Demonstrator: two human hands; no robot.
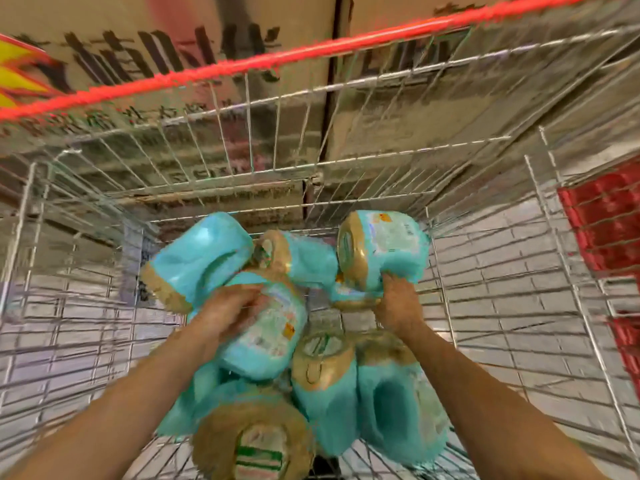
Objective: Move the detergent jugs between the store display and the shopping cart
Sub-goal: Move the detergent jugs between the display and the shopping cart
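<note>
Curled fingers of the right hand hook into the underside of the far-right jug, a teal detergent bottle with a gold cap that lies on its side, raised above the heap. The grip is probably at the handle, though blur hides it. Meanwhile the left hand wraps over the middle jug, fingers bent round its upper side, apparently so that each hand takes one. Both jugs sit inside the shopping cart, among others piled at odd angles. A far-left jug leans against the middle one, and the near jugs point their caps up between the forearms. Lifting out means clearing these neighbours and the wire walls up to the red rim. Beyond the far wall stand cardboard cartons.
</note>
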